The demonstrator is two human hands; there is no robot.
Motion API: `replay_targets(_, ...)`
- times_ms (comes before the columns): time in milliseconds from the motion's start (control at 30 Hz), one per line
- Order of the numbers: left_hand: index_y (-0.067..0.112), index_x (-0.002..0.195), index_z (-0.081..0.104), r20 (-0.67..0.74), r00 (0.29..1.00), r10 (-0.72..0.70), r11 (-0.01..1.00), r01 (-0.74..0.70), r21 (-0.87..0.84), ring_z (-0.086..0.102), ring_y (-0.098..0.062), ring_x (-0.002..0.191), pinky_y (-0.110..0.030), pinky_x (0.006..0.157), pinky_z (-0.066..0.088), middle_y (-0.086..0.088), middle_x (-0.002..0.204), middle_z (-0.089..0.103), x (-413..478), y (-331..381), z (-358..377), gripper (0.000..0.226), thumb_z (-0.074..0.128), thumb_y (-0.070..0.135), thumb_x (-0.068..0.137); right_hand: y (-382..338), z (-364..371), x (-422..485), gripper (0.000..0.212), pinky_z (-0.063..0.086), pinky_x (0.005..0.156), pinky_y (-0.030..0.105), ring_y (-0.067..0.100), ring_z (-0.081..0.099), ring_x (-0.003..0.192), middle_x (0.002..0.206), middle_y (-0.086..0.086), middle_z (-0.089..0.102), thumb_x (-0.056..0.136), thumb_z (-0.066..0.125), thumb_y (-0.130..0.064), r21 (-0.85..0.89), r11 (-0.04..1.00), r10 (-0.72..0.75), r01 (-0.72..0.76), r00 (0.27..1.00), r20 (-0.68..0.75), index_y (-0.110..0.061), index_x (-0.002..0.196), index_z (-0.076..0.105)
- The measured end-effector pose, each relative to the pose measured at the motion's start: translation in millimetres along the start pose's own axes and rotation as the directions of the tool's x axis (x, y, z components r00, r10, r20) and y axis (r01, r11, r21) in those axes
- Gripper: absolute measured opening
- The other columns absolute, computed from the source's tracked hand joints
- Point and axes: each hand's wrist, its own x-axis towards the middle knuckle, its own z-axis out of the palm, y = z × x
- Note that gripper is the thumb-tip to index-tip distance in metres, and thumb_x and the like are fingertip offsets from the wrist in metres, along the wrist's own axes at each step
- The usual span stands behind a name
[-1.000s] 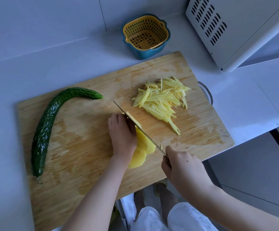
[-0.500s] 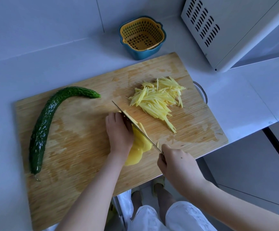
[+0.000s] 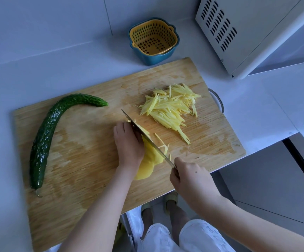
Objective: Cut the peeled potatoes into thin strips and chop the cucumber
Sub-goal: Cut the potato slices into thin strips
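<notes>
We see the left hand (image 3: 129,142) with its fingers curled down onto a fanned stack of potato slices (image 3: 149,160) near the middle of the cutting board (image 3: 85,160); its knuckles touch the flat of the knife (image 3: 147,139); the right hand (image 3: 191,177) is closed round the handle at the board's near edge, and the handle itself is hidden in the fist; the blade runs diagonally away from it, edge down across the slices. A few fresh strips (image 3: 163,145) lie just beside the blade on its right; the larger heap of potato strips (image 3: 171,108) sits further back, apart from both hands. The cucumber (image 3: 45,135) lies whole and curved along the board's left side, well apart from the left hand.

The board rests on a pale counter (image 3: 56,70); behind it stands a yellow colander nested in a blue bowl (image 3: 154,40), and at the far right a white vented appliance (image 3: 256,33); a metal loop handle (image 3: 218,100) shows at the board's right end.

The board's near edge juts past the counter's front, above the person's legs; damp bare wood shows between cucumber and left hand, and again right of the strips.
</notes>
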Motion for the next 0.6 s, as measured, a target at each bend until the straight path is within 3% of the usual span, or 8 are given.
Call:
replay_targets(67, -0.001, 0.084, 0.055, -0.01, 1.0, 0.02, 1.0, -0.02, -0.008, 0.049, -0.034, 0.075, -0.032, 0.068, 0.032, -0.02, 0.084, 0.054, -1, -2, 2, 0.007, 0.052, -0.005, 0.081, -5, 4, 19, 0.018, 0.023, 0.043, 0.026, 0.024, 0.042, 0.058, 0.059, -0.003, 0.033, 0.096, 0.035, -0.023, 0.026, 1.0, -0.011, 0.011, 1.0, -0.027, -0.014, 0.082, 0.031)
replay_targets(200, 0.0, 0.082, 0.054, -0.014, 1.0, 0.022, 1.0, -0.022, -0.013, 0.048, -0.033, 0.076, -0.031, 0.068, 0.03, -0.02, 0.085, 0.053, -2, -2, 0, 0.017, 0.04, 0.009, 0.086, -10, 2, 37, 0.02, 0.026, 0.044, 0.029, 0.024, 0.041, 0.054, 0.059, -0.001, 0.036, 0.094, 0.038, -0.021, 0.099, 0.994, -0.029, 0.036, 0.997, -0.067, -0.013, 0.077, 0.035)
replay_targets(300, 0.002, 0.078, 0.054, -0.023, 1.0, 0.015, 1.0, -0.015, -0.018, 0.048, -0.031, 0.073, -0.031, 0.067, 0.032, -0.017, 0.08, 0.052, -1, 0, -1, 0.009, 0.049, -0.003, 0.082, -2, -4, 14, 0.025, 0.03, 0.048, 0.031, 0.022, 0.04, 0.054, 0.059, 0.0, 0.039, 0.094, 0.04, -0.022, 0.152, 0.988, -0.002, 0.015, 0.996, -0.085, -0.017, 0.071, 0.032)
replay_targets(433, 0.002, 0.076, 0.053, -0.003, 1.0, 0.003, 1.0, -0.003, -0.023, 0.048, -0.033, 0.073, -0.027, 0.068, 0.026, -0.017, 0.077, 0.053, 1, -1, 0, 0.013, 0.055, -0.01, 0.079, 2, -2, -15, 0.037, 0.024, 0.045, 0.026, 0.017, 0.033, 0.049, 0.058, -0.001, 0.036, 0.095, 0.037, -0.025, 0.078, 0.997, 0.016, -0.013, 0.999, -0.031, -0.022, 0.063, 0.019)
replay_targets(600, -0.001, 0.081, 0.055, -0.016, 0.999, 0.029, 0.998, -0.03, -0.049, 0.048, -0.032, 0.073, -0.023, 0.069, 0.023, -0.019, 0.082, 0.053, -1, -3, 0, 0.013, 0.042, 0.002, 0.082, -4, 9, 17, 0.019, 0.025, 0.044, 0.027, 0.024, 0.041, 0.056, 0.059, -0.002, 0.035, 0.095, 0.036, -0.023, 0.069, 0.998, 0.007, -0.004, 0.999, -0.046, -0.014, 0.079, 0.034)
